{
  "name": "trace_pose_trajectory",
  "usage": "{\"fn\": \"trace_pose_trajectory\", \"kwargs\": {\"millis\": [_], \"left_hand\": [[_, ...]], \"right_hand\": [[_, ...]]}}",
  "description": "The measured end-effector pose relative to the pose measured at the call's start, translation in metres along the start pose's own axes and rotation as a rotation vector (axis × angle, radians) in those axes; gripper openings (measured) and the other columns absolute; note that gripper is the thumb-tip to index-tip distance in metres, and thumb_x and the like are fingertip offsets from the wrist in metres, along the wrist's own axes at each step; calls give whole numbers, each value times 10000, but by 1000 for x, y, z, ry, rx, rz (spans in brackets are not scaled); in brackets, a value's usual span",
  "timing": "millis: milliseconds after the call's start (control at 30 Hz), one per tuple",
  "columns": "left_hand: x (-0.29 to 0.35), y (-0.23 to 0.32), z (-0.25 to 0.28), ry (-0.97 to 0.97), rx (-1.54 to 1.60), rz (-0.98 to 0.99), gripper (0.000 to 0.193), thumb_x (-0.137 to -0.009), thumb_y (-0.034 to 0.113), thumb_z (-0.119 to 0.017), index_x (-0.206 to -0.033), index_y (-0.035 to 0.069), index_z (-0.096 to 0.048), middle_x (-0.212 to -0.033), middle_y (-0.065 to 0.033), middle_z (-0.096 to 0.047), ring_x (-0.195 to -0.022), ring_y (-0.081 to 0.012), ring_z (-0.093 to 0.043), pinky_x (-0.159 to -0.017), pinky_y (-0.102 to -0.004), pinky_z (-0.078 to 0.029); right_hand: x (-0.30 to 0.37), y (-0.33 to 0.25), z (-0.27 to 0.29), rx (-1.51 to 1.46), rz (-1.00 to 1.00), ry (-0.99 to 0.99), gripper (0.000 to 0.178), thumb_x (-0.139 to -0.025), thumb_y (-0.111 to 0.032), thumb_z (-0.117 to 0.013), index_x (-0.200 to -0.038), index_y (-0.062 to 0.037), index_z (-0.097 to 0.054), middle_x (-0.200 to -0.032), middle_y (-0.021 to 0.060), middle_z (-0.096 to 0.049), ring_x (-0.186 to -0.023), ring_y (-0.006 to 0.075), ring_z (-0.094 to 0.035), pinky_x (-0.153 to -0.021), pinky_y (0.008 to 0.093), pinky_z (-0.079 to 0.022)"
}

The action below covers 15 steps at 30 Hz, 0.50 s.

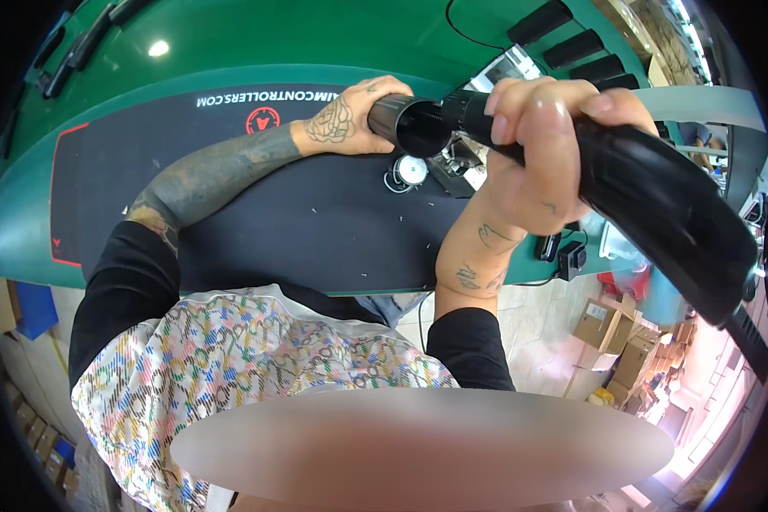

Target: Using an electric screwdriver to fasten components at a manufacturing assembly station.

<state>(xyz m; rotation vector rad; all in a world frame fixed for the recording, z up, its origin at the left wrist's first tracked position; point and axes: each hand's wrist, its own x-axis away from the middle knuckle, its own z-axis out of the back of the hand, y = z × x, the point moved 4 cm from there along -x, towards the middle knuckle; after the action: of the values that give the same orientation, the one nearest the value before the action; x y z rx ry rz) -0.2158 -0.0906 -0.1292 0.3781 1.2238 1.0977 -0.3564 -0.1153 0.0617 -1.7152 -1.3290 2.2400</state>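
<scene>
My right hand [538, 154] grips a thick black corded handheld tool [670, 209] around its front part. Its narrow round nose [468, 111] points left, and a ribbed cord sleeve leaves the far end at the right. Wrapped around the outside of a short hollow black tube [422, 126] is my left hand [350, 119]; the tube's wide mouth faces right, beside the nose. Whether tube and nose touch, I cannot tell. Just below them on the mat lie a small round silver-white part [411, 171] with a wire loop and a metal-and-black piece [461, 166], partly hidden by my right hand.
A dark mat [299, 230] with red edging covers much of the green table [256, 51]. Several black cylinders [572, 49] and a clear box [508, 68] stand at the back right. Black tools [77, 51] lie far left. Cardboard boxes [603, 324] sit on the floor at right.
</scene>
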Motion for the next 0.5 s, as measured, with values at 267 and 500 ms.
{"fn": "trace_pose_trajectory", "kwargs": {"millis": [267, 500], "left_hand": [[1, -3, 5, 39, -52, -15, 625, -572, 95, -758, -1127, 67, -472, -1062, -126, -542, -1011, -315, -532, -873, -372, -428], [3, -11, 9, 169, -109, 105, 622, -583, 126, -751, -1133, 66, -465, -1104, -113, -525, -1015, -302, -527, -886, -361, -418]], "right_hand": [[-2, -17, 11, -160, 112, -107, 326, -754, 37, -473, -1061, -55, -420, -643, 74, -484, -514, 167, -475, -550, 345, -425], [8, -72, 67, -374, 44, -103, 221, -824, -119, -549, -1025, -92, -460, -697, -20, -468, -589, 121, -508, -641, 303, -397]]}}
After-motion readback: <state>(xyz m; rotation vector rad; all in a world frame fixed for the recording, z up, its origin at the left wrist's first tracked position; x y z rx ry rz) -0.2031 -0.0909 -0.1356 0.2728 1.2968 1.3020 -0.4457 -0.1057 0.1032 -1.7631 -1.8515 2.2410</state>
